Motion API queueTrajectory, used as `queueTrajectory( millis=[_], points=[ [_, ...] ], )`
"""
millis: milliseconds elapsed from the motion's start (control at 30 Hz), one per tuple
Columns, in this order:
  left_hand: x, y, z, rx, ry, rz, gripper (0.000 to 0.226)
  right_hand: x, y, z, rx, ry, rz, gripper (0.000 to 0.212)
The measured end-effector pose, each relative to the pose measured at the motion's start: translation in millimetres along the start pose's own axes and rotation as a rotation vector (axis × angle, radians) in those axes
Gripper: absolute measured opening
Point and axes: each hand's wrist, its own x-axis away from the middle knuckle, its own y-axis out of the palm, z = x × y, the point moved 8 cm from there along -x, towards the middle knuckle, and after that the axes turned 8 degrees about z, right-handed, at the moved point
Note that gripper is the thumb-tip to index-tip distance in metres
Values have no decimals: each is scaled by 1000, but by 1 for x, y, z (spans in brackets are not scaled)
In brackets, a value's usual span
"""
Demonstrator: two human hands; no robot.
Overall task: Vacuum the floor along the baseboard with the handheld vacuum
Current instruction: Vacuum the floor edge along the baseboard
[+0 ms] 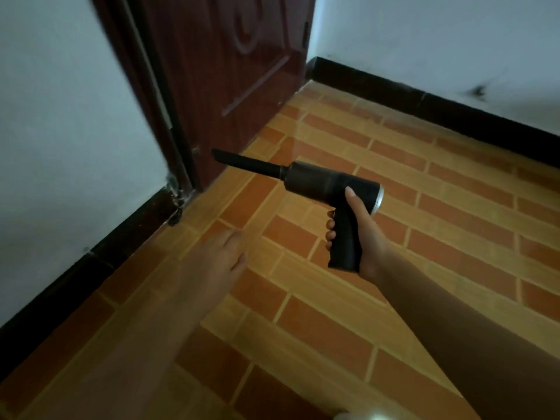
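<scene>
Clasping handheld vacuum (321,180), right grip (366,237) outstretched

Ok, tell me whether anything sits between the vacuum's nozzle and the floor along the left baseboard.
Nothing visible does. The handheld vacuum, gripped by the right hand, faces bare floor up to the baseboard; the left hand lies aside.

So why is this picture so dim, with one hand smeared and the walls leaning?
Head view: the light is dim; the left hand is blurred, while the right hand gripping the handheld vacuum is sharper; the door and baseboard lean from the wide-angle lens; a pale sheen glares on the floor near the door.
</scene>
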Motion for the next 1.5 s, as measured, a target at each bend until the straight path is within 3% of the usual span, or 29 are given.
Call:
queueTrajectory(
  millis=[100,267,600,967,1100,1500],
  points=[
    [-51,-22,57,-3,46,-8,40,21,-44,-70,-38,-37,74,46],
    [-132,-39,147,80,42,-213,53,45,-109,-182,-142,-33,183,43],
    [-299,-57,260,-11,153,-205,48,18,-182,-340,-247,-55,285,46],
    [-480,-26,236,-64,183,-306,42,-106,-167,-429,-354,-62,360,42],
    [-548,-5,226,-72,296,-326,36,-160,-158,-463,-404,-67,388,46],
    [-688,89,200,-138,333,-370,39,-342,-142,-506,-390,21,335,46]
  ],
)
